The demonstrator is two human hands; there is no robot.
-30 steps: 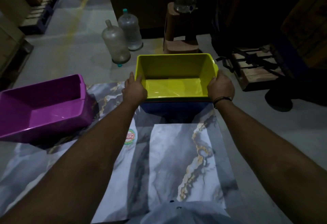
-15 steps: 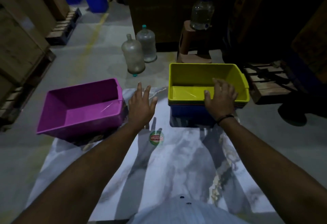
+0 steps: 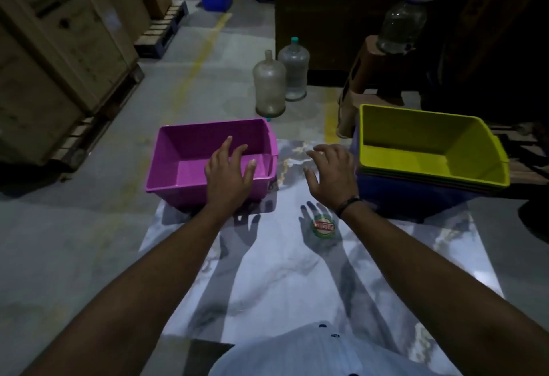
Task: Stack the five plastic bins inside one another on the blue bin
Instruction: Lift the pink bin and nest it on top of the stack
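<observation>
The left hand (image 3: pixel 228 172) is spread flat, fingers apart, palm down over the near right part of the purple bin (image 3: pixel 190 149), holding nothing; whether it touches the rim cannot be told. The right hand (image 3: pixel 331 175) is likewise open and empty, fingers splayed, above the bare strip of the marble-patterned sheet (image 3: pixel 282 271) between the two groups of bins. A dark band (image 3: pixel 347 204) circles the right wrist.

The purple bin sits upright at the sheet's far left corner, empty. To the right, well apart from it, the yellow bin (image 3: pixel 430 149) is nested on top of a stack; thin edges of other bins show just under its rim, and the blue bin (image 3: pixel 398 197) is at the bottom, resting on the sheet's far right corner. A round green and red sticker (image 3: pixel 323 226) lies on the sheet just below the right wrist, amid the hands' shadows.

Beyond the sheet, two clear water jugs (image 3: pixel 280 84) stand on the concrete floor (image 3: pixel 59 227). Wooden crates (image 3: pixel 53 42) on pallets line the left side, and a brown stool (image 3: pixel 377 78) with another jug on it stands behind the stack.
</observation>
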